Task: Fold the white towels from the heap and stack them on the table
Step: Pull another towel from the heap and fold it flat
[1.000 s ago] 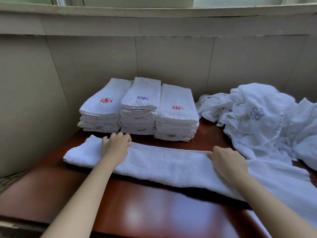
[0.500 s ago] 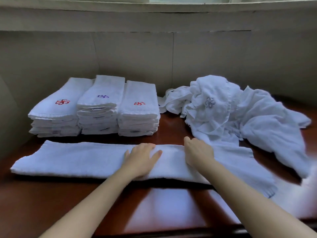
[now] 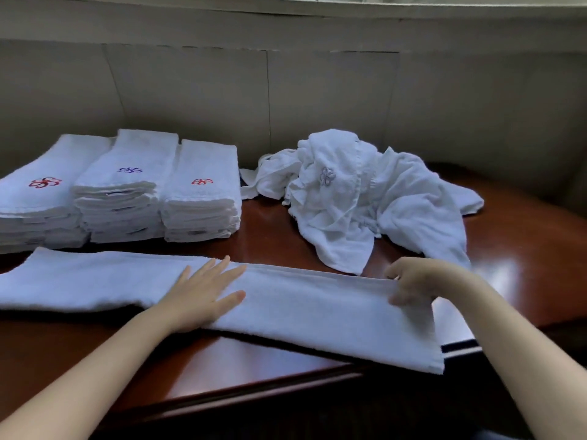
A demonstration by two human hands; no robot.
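Our right grip (image 3: 409,282) pinches the far edge of the long folded towel (image 3: 301,308) lying across the near counter (image 3: 241,360), while our left grip (image 3: 203,295) presses it flat, fingers straight. Beyond stand three neat stacks (image 3: 120,192) at far left and the rumpled terry heap (image 3: 359,201) at far right.

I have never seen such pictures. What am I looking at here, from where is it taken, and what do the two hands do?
No machine: a person wears a camera on the head, looking down at their own bare hands. On the wooden table lies a long folded white towel. The left hand rests flat on its middle; the right hand pinches its right end. Behind stand three stacks of folded towels, with a heap of unfolded towels to their right.
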